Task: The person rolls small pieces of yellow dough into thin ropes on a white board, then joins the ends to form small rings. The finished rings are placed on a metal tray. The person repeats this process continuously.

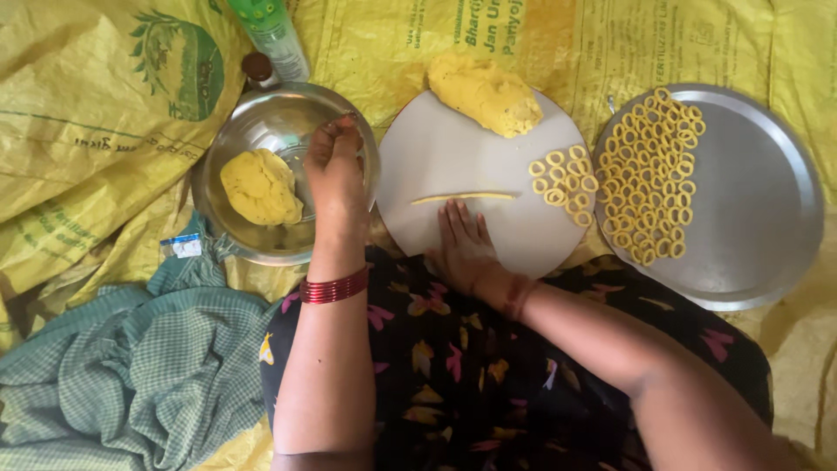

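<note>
A thin rolled strand of yellow dough lies across a round white board. My right hand rests flat on the board just below the strand, fingers extended toward it. My left hand reaches into a steel bowl, fingers bunched at its right side, beside a lump of yellow dough; whether it pinches any dough I cannot tell. A larger dough lump sits at the board's top edge. Several small dough rings lie on the board's right side.
A round steel plate at the right holds many dough rings on its left half. A green bottle and a brown-capped bottle stand behind the bowl. A green checked cloth lies lower left. Yellow printed sacks cover the floor.
</note>
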